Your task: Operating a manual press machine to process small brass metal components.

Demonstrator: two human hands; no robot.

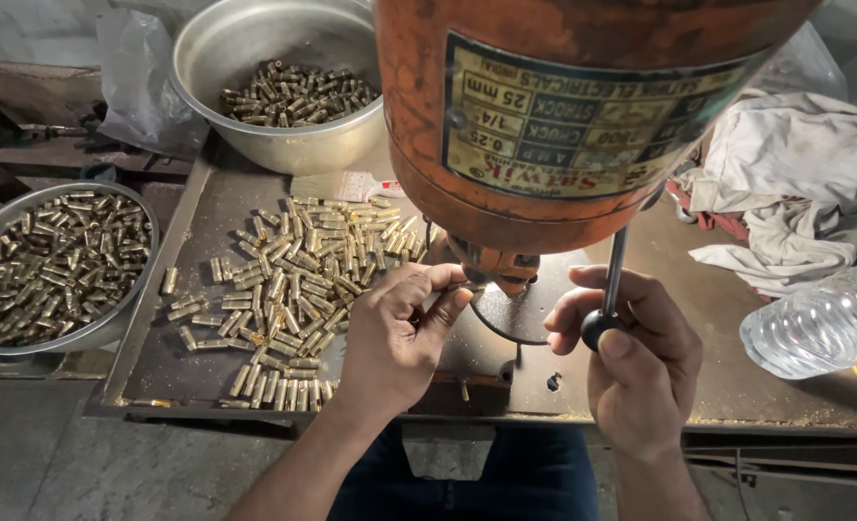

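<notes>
An orange drill press (554,106) fills the top middle, its chuck (496,265) hanging over a small round dark table (515,314). My left hand (399,333) pinches a small brass piece by the fingertips right under the chuck. My right hand (631,357) is closed around the black knob of the feed lever (613,280), to the right of the chuck. A spread of small brass cylinders (293,289) lies on the metal tray (158,371) just left of my left hand.
A steel bowl (255,135) at the back holds several darker brass pieces. A second steel bowl (110,328) full of brass pieces sits at the far left. A grey rag (795,183) and a clear plastic water bottle (814,328) lie at the right.
</notes>
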